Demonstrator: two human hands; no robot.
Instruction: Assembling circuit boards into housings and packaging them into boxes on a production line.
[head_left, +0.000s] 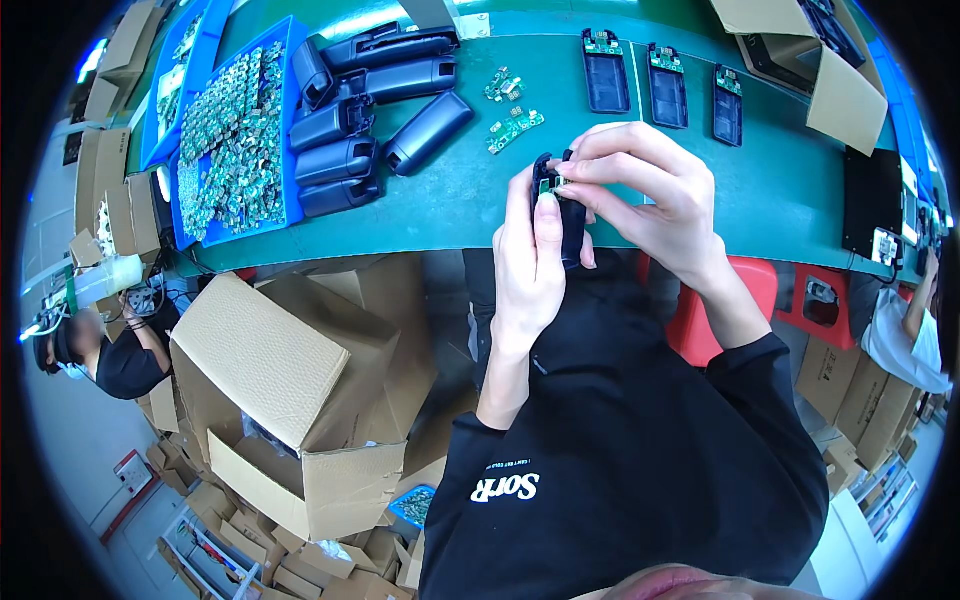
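Over the front edge of the table [440, 215], my left hand [525, 275] is closed round a black plastic casing [573, 232]. A small green circuit board [546, 187] shows at the casing's upper end, under my left thumb. My right hand [665, 185] reaches in from the right, its thumb and fingertips pinched together at that board. The fingertips partly hide what they grip. Beyond my hands lie two loose groups of green circuit boards [516, 128]. Three open black casings [606, 85], each with a green board at its far end, lie in a row to their right.
At the left, a blue bin [297, 150] is heaped with small boards, beside several black casings [430, 132]. An open cardboard box [265, 350] stands below the table edge, another box [850, 100] at the far right. A red stool [745, 290] is near my right arm. People work at both sides.
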